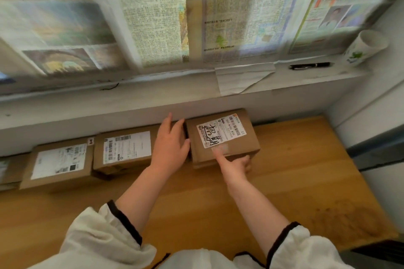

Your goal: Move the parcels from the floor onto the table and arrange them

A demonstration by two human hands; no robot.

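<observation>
Now, both hands on rightmost parcel

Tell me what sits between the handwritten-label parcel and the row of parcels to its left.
Only the left hand: it lies flat in the gap between the handwritten-label parcel and the neighbouring parcel. Nothing else visible blocks it.

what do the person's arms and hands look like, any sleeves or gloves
Both hands, left hand and right hand, are bare: no gloves, rings or watch visible. The forearms are uncovered. Each arm wears a loose, puffy white sleeve pushed up toward the elbow, its cuff edged with a dark band.
</observation>
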